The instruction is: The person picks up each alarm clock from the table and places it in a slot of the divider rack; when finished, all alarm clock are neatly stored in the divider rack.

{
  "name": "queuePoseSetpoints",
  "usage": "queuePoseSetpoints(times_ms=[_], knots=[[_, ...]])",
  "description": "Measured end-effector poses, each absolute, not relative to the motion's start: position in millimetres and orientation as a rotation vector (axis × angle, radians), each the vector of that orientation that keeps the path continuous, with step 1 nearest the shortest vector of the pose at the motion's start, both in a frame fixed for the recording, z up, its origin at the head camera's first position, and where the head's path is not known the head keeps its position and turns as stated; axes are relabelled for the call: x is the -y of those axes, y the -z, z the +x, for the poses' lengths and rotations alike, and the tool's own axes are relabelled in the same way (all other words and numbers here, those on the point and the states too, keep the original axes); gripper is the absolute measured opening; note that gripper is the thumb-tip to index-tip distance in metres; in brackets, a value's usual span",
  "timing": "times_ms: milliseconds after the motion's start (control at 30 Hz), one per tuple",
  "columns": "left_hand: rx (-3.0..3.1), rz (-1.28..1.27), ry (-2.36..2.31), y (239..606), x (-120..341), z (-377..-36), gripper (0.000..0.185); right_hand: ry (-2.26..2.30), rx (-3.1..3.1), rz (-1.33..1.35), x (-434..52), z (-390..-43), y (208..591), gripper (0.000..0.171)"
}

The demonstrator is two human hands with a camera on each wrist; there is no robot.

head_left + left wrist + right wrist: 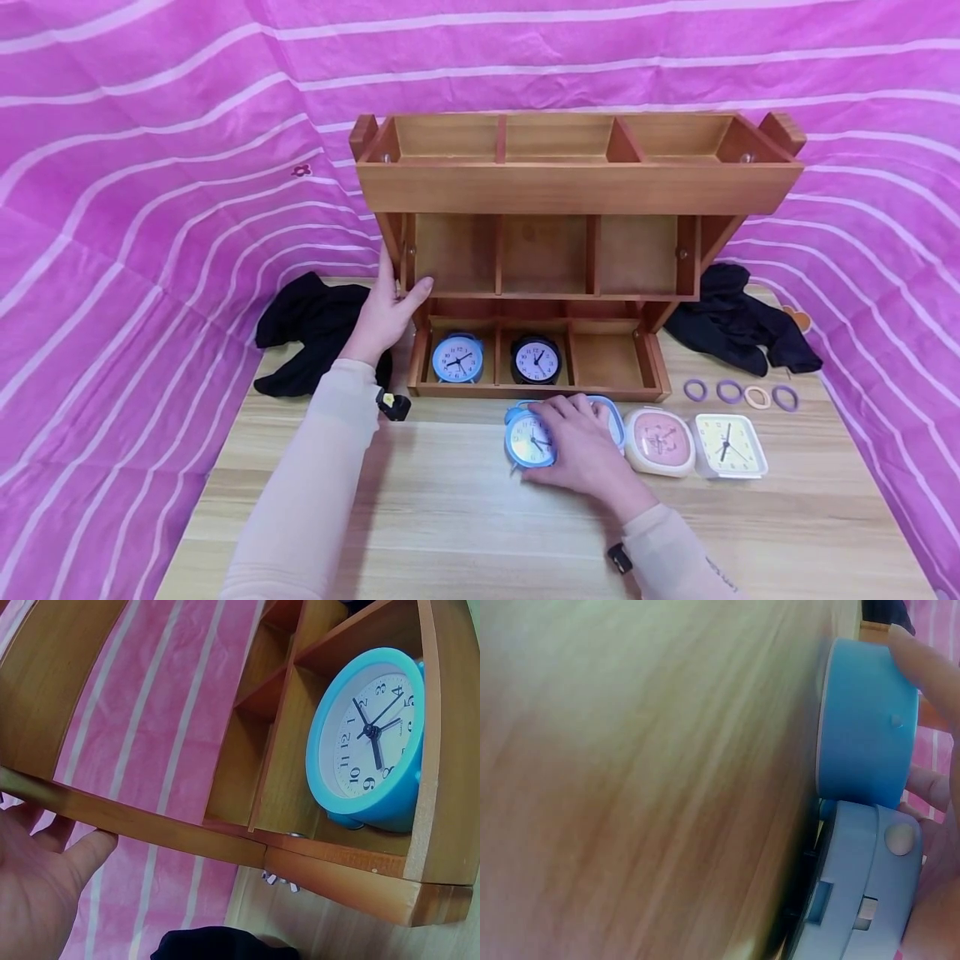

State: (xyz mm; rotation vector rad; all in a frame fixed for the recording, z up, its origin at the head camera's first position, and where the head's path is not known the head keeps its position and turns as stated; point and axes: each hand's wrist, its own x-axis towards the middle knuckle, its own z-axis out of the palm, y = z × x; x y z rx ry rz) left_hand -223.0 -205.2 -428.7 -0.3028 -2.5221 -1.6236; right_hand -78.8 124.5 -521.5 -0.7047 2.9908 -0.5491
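A tiered wooden box point(579, 190) stands unfolded at the back, its trays split into compartments. My left hand point(386, 317) grips its left side, thumb in front of the middle tray and fingers behind. In the bottom tray, a blue round alarm clock point(457, 358) occupies the left compartment and a black alarm clock point(536, 360) the middle one. With my right hand point(581, 446) I grip another blue round alarm clock point(529, 439) on the table, fingers over its right side. Partly hidden behind that hand is a light blue rounded clock point(870, 892).
Right of my right hand stand a pink-faced clock point(660, 442) and a white square clock point(729, 446). Several small rings point(729, 392) lie behind them. Black cloths lie at the left point(315, 333) and right point(738, 321) of the box. Pink striped fabric surrounds the wooden table point(450, 517).
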Motion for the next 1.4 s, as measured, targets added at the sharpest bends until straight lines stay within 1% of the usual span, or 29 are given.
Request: queuePoseSetpoints(times_ms=[400,567,667,833,1100,1233,1400], knots=[[2.543,-0.282,1.590,430.3,204.8,-221.8,0.095,0.597,-2.980,-0.674,-125.5,-81.1,522.2,0.098],[2.572,-0.262,1.530,429.5,205.3,-220.5,0.097,0.692,-2.956,-0.670,-127.6,-80.5,520.5,0.097],[2.591,-0.250,1.499,428.7,205.6,-220.3,0.098,0.760,-2.943,-0.674,-128.8,-78.8,515.6,0.096],[2.592,-0.249,1.548,429.0,205.5,-223.0,0.096,0.837,-2.947,-0.712,-131.1,-76.7,505.6,0.095],[2.578,-0.251,1.626,430.8,207.5,-227.9,0.096,0.962,-2.929,-0.761,-139.3,-83.2,493.3,0.095],[2.555,-0.270,1.619,431.1,206.9,-226.9,0.096,0.989,-2.943,-0.732,-148.3,-88.0,488.8,0.099],[2.535,-0.293,1.585,430.4,204.8,-224.9,0.095,1.023,-2.951,-0.676,-164.2,-93.7,481.5,0.099]])
